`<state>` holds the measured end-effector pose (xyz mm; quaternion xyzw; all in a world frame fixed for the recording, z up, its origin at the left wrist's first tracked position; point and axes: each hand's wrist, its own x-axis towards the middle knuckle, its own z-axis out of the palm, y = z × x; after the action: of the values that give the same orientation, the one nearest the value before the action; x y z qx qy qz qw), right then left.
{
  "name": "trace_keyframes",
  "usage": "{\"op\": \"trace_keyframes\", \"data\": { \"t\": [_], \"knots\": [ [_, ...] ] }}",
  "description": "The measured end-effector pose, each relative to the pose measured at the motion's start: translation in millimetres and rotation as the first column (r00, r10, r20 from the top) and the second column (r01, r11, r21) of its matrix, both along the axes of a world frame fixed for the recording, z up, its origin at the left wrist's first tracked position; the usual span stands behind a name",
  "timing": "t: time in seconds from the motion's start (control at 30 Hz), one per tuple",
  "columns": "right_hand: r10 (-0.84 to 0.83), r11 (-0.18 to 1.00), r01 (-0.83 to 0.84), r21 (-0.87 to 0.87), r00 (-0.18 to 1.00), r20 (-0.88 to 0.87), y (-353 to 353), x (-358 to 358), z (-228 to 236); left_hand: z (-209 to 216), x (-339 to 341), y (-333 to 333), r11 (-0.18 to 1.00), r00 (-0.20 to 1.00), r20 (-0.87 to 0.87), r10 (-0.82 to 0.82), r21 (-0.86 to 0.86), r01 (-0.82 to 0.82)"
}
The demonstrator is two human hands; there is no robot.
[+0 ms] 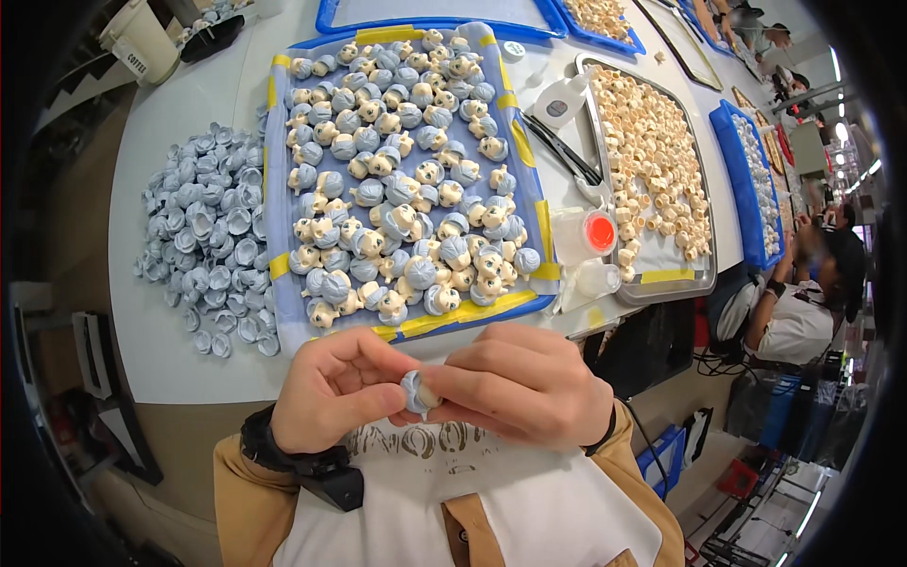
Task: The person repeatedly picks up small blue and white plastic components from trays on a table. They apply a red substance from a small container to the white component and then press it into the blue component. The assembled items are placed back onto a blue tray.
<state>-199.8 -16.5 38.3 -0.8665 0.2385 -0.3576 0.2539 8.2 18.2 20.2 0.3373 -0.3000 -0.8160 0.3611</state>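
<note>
A small doll head (416, 393) with blue-grey hair sits pinched between my two hands, in front of my chest near the table's front edge. My left hand (342, 386) grips its hair side with thumb and forefinger. From the other side my right hand (525, 386) closes on it, its fingers covering much of the head. Just beyond my hands lies a blue tray (546, 304) lined with cloth and edged with yellow tape. Many doll heads (397, 222) with blue-grey hair and pale faces fill it, lying at all angles.
Left of the tray spreads a heap of blue-grey hair shells (203, 222). To the right stand a white bottle (562, 102), black tweezers (564, 149), a cup with a red top (598, 232) and a metal tray (710, 274) of pale parts. Another person (803, 312) sits farther right.
</note>
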Motion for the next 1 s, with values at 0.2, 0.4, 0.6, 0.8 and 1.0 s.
{"op": "trace_keyframes", "data": {
  "t": [0.2,0.4,0.6,0.8,1.0],
  "knots": [
    [-0.068,0.998,0.067,0.01,0.997,0.022,2.2,12.8,-3.5,-5.4,-3.0,0.2,0.998,0.998,-0.066,-0.024,-0.055,0.02],
    [-0.125,0.987,0.118,-0.109,0.99,-0.069,-18.2,5.3,-10.3,3.3,8.3,10.4,1.0,0.994,-0.106,0.023,0.007,-0.022],
    [-0.511,0.859,0.442,-0.259,0.771,-0.38,-39.2,-2.5,-3.6,-28.5,90.5,66.7,0.571,0.577,0.122,0.807,-0.407,-0.712],
    [-0.508,0.861,0.43,-0.271,0.742,-0.438,-44.2,5.3,-11.5,-27.0,124.9,86.4,0.6,0.121,0.604,0.788,-0.708,-0.373],
    [-0.453,0.89,0.43,-0.15,0.798,-0.398,-24.8,-2.8,0.3,-31.7,100.0,50.1,0.767,-0.033,0.769,0.638,-0.632,0.112]
  ]
}}
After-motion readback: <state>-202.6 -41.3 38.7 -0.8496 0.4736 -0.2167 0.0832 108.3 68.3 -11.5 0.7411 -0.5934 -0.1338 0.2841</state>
